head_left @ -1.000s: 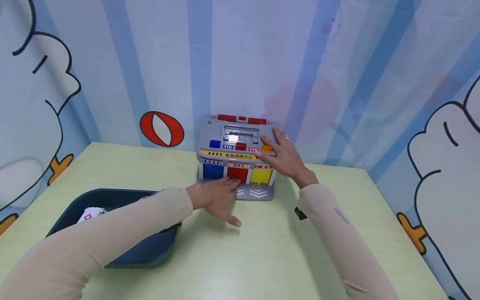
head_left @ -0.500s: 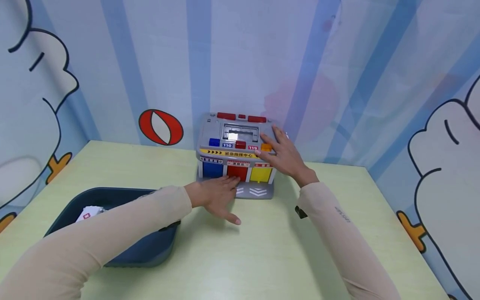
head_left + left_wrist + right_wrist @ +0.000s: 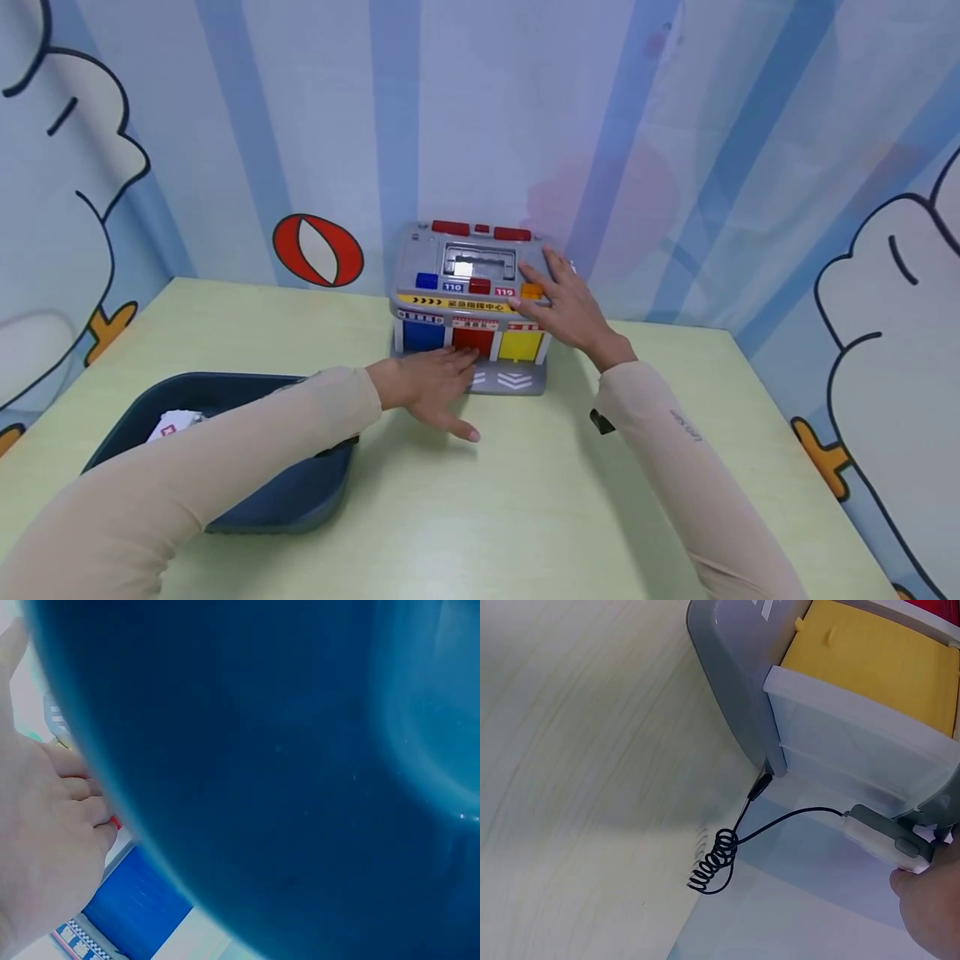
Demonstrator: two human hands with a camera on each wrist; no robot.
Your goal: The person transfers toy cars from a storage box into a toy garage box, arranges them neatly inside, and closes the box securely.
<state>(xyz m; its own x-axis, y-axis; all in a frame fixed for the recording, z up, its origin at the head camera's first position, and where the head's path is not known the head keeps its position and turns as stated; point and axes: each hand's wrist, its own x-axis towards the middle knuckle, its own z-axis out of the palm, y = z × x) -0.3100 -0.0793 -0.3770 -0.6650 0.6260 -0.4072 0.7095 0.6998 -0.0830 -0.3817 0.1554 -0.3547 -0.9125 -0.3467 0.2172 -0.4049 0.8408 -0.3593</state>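
A grey toy emergency station [image 3: 472, 292] stands on the table against the back wall, with blue, red and yellow doors in its front. My left hand [image 3: 435, 387] lies before it, fingers extended to the red door [image 3: 474, 340] and thumb spread apart. My right hand [image 3: 570, 312] rests on the right end of the station's roof, fingers spread beside the orange button [image 3: 532, 291]. From the right wrist, a small white and grey handset [image 3: 889, 836] on a coiled black cord [image 3: 716, 859] shows at the station's side, close to that hand [image 3: 937, 900]; their contact is unclear.
A dark blue bin [image 3: 315, 500] sits at the left under the left forearm, a white item with a red mark [image 3: 174, 422] inside it. Its wall fills most of the left wrist view. A printed blue and white curtain [image 3: 480, 108] backs the table [image 3: 517, 517].
Both hands keep their places on the toy station. Only the head view has shifted slightly, so everything sits a little higher in it.
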